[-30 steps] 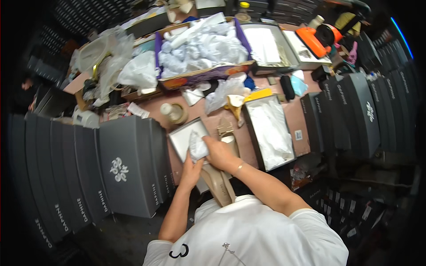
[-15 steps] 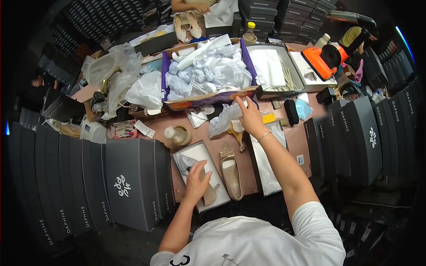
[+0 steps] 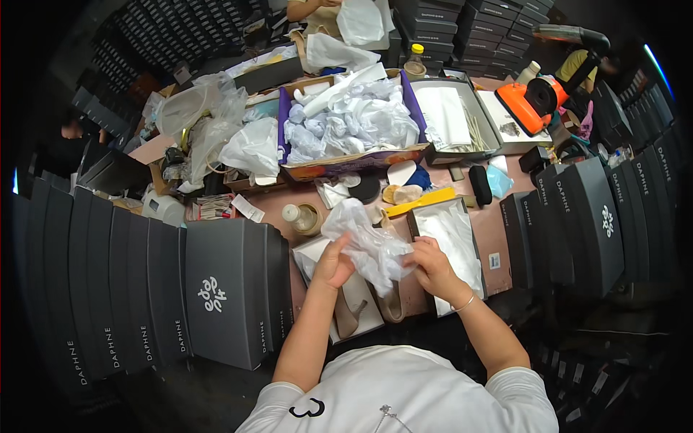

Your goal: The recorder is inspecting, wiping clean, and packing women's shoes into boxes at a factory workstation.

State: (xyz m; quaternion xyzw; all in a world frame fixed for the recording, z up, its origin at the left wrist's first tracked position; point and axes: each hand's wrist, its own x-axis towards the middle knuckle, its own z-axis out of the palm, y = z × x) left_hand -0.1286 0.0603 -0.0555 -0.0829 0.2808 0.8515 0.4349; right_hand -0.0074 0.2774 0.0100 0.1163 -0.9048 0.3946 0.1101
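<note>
A crumpled, translucent white plastic bag (image 3: 369, 245) hangs between my two hands over the pink table. My left hand (image 3: 335, 262) pinches its left side. On the right edge, my right hand (image 3: 433, 268) has its fingers closed. Below the bag, a beige heeled shoe (image 3: 349, 309) lies in an open box with a white inside (image 3: 370, 319). Beside that box a second beige shoe (image 3: 392, 306) rests on the table, its front hidden by the bag. Another open box, lined with white paper (image 3: 449, 242), is just past my right hand.
Dark shoeboxes stand in rows at left (image 3: 225, 289) and right (image 3: 588, 216). Ahead sits a purple carton (image 3: 346, 169) of crumpled paper. A glass jar (image 3: 307, 218), a yellow strip (image 3: 421, 202) and an orange device (image 3: 523, 108) lie around. A co-worker's hand (image 3: 330, 3) is opposite.
My right hand has drawn the plastic bag back from near the carton. My left hand has left the boxed shoe and now grips the bag too. Across the table, white sheets cover the co-worker's shoes.
</note>
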